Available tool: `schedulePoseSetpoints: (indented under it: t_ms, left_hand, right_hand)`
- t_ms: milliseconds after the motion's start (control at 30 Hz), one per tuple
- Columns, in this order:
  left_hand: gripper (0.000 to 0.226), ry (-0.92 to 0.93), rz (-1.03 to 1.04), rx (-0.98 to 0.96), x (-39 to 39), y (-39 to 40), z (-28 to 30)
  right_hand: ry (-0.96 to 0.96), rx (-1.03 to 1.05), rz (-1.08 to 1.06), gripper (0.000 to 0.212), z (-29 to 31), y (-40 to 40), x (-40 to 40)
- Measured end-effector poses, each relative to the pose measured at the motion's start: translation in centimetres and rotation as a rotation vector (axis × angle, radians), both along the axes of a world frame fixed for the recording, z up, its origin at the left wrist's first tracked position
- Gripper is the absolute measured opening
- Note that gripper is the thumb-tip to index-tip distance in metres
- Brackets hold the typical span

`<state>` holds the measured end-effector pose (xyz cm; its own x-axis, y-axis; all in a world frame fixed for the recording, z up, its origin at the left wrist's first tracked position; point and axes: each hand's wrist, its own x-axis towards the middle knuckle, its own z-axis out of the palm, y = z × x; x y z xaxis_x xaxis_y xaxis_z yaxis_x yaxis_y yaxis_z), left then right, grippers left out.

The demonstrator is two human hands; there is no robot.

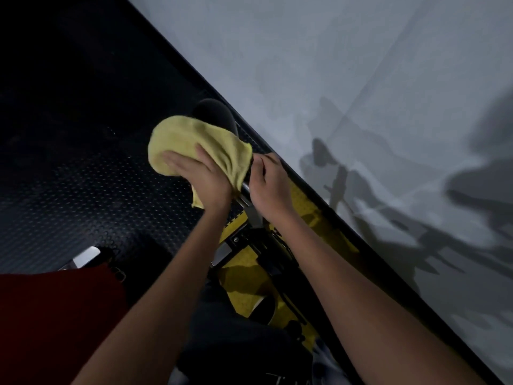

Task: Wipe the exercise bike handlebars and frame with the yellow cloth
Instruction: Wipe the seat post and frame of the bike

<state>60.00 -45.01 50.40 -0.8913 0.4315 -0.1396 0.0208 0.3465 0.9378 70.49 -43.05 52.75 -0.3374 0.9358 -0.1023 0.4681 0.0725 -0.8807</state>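
Wall (361, 79) beside bar (245, 194). Our left hand (202, 176) presses cloth (194, 140) on grip (216, 112), fingers flat; right hand (268, 184) pinches bar.

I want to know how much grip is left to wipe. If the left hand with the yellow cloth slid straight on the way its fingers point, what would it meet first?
Probably the black handlebar end under the yellow cloth; the left hand points along it, though depth is unclear.
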Motion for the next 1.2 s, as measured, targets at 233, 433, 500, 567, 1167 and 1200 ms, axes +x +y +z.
schedulePoseSetpoints:
  t_ms: [233,433,500,567,1167,1200]
  left_hand:
    - [0.068,-0.161,-0.2,0.072,4.0,-1.8,-0.9]
    - [0.049,-0.017,0.263,-0.194,-3.6,3.4,1.2]
    - [0.048,0.16,0.254,-0.219,-7.2,4.4,0.6]
    - [0.046,0.199,0.172,-0.254,-9.0,4.9,0.5]
    - [0.061,0.524,-0.285,-0.321,-1.0,-1.7,-0.4]
    - [0.06,0.597,-0.284,-0.375,-3.0,-0.3,0.0]
  right_hand:
    - [0.026,-0.044,-0.012,0.038,0.2,0.0,0.0]
    - [-0.019,-0.022,0.005,0.041,0.0,0.1,0.2]
    - [-0.015,-0.012,0.014,0.042,-0.2,0.1,0.3]
    - [-0.021,0.001,0.012,0.041,-0.1,0.0,0.2]
    - [-0.022,-0.023,-0.043,0.033,0.1,0.0,0.0]
    - [-0.018,-0.028,-0.039,0.034,0.0,0.0,0.0]
